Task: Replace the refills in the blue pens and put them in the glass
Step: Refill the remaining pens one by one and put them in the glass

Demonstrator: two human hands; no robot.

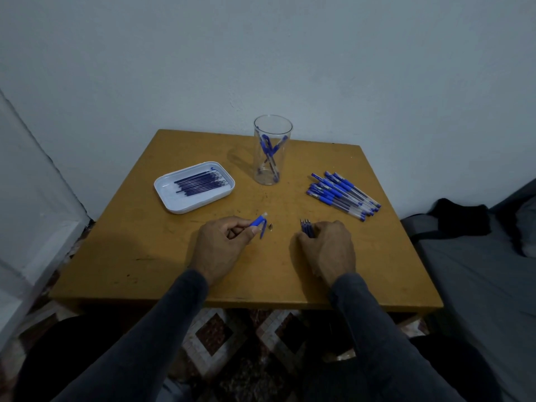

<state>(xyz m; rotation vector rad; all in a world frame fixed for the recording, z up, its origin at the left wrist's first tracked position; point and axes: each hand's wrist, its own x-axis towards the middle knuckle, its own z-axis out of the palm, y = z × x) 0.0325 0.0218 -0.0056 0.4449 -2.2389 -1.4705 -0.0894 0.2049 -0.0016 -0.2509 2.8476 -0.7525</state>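
A square ochre desk (145, 250) stands against a pale wall and carries every item of the task, laid out in stations within the seated person's reach. At back centre a clear glass (272, 150) holds a few finished blue pens (269, 149) leaning crosswise, presumably set far back so that it stays out of the working area. To the left a white tray (174, 203) keeps a row of dark refills (200, 182) together so that they cannot roll. To the right a heap of capped blue pens (342, 195) lies fanned on the bare wood, apparently the stock awaiting service. Near the front edge the left hand (220, 245) pinches a blue pen cap (259, 223) between thumb and fingertips, lifted just off the surface, likely to keep the part from being mislaid. The right hand (327, 248) curls over a small bundle of loose refills (307, 227) lying on the desk, its fingers closed around them; whether these are spent or fresh cannot be told. Between the hands rests a tiny metal tip (271, 226), parked apart from both.
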